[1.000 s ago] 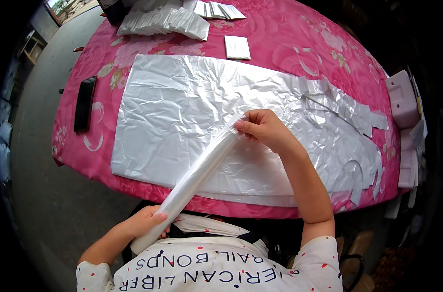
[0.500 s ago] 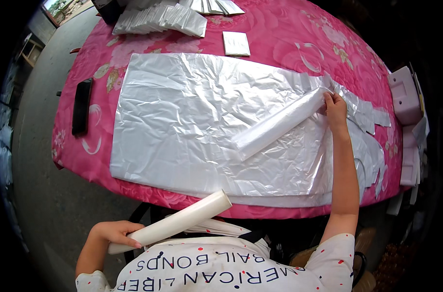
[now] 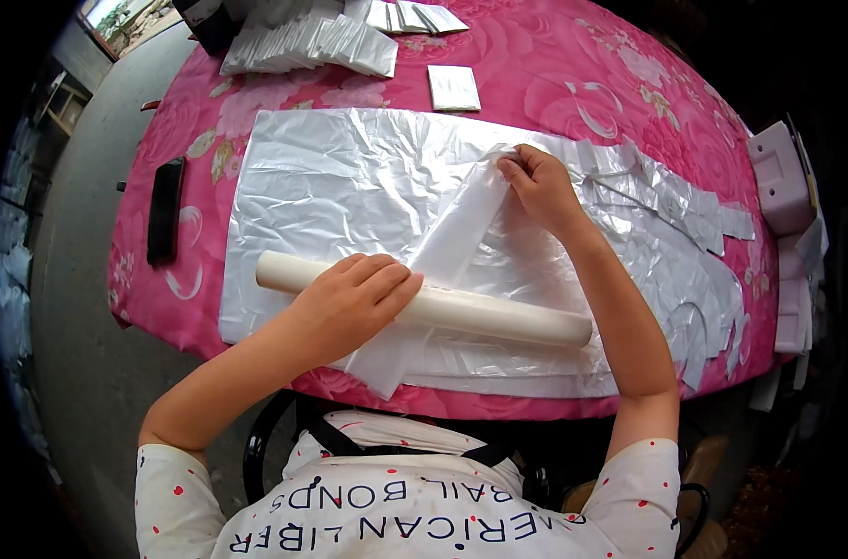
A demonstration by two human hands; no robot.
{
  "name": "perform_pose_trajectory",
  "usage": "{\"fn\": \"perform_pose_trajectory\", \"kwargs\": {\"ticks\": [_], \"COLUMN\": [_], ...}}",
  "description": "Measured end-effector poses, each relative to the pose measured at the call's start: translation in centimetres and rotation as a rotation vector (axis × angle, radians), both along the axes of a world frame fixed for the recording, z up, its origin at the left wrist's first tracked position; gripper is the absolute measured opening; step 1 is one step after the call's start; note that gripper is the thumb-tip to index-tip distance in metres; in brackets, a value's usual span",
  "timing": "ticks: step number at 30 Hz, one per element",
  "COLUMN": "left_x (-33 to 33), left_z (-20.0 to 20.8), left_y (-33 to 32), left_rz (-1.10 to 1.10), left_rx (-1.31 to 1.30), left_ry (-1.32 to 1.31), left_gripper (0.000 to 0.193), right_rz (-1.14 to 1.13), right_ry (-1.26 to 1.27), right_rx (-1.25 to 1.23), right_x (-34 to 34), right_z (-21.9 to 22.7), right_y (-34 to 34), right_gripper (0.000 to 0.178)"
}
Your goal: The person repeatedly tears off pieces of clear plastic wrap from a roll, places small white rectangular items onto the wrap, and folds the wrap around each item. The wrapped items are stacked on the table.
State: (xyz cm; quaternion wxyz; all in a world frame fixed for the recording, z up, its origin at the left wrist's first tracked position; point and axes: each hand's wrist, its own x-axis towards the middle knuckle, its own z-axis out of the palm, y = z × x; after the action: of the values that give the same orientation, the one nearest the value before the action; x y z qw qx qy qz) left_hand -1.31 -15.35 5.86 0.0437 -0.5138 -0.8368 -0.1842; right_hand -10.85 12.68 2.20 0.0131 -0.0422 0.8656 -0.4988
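Note:
A pile of silvery-white plastic bags lies flat on the table, its cut handle ends to the right. My right hand pinches the top end of a narrow folded plastic bag, which slants down across the pile toward the near edge. Over that folded bag lies a white tube, running from left to lower right. My left hand rests palm down on the tube with its fingers bent over it. The tube hides the middle of the folded bag.
Small folded white packets stand in rows at the back, and a single packet lies in front of them. A black phone is on the left of the pink flowered tablecloth. Pale pink plastic boxes stand beyond the right edge.
My left hand has brought the tube up from my lap onto the bags and across the folded bag. My right hand has moved left with the folded bag, which now slants more steeply.

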Motion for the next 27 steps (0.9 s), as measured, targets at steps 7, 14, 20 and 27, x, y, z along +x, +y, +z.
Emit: {"fn": "perform_pose_trajectory", "kwargs": {"ticks": [7, 14, 20, 27], "left_x": [2.7, 5.3, 7.7, 9.1], "left_z": [-2.2, -4.0, -4.4, -4.8], "left_y": [-1.0, -1.0, 0.2, 1.0], "left_rz": [-0.263, -0.202, -0.074, -0.002], "left_rx": [-0.087, -0.268, -0.227, -0.236], "left_ry": [-0.120, -0.147, -0.065, -0.046], "left_gripper": [0.059, 0.071, 0.070, 0.074], "right_rz": [0.065, -0.050, 0.145, 0.528], "right_ry": [-0.066, 0.015, 0.446, 0.255], "right_rx": [0.069, 0.216, 0.372, 0.529], "right_x": [-0.8, -1.1, 6.8, 14.9], "right_z": [0.2, 0.9, 4.5, 3.5], "right_y": [-0.2, -0.7, -4.2, -4.8], "right_gripper": [0.022, 0.022, 0.042, 0.054]}}
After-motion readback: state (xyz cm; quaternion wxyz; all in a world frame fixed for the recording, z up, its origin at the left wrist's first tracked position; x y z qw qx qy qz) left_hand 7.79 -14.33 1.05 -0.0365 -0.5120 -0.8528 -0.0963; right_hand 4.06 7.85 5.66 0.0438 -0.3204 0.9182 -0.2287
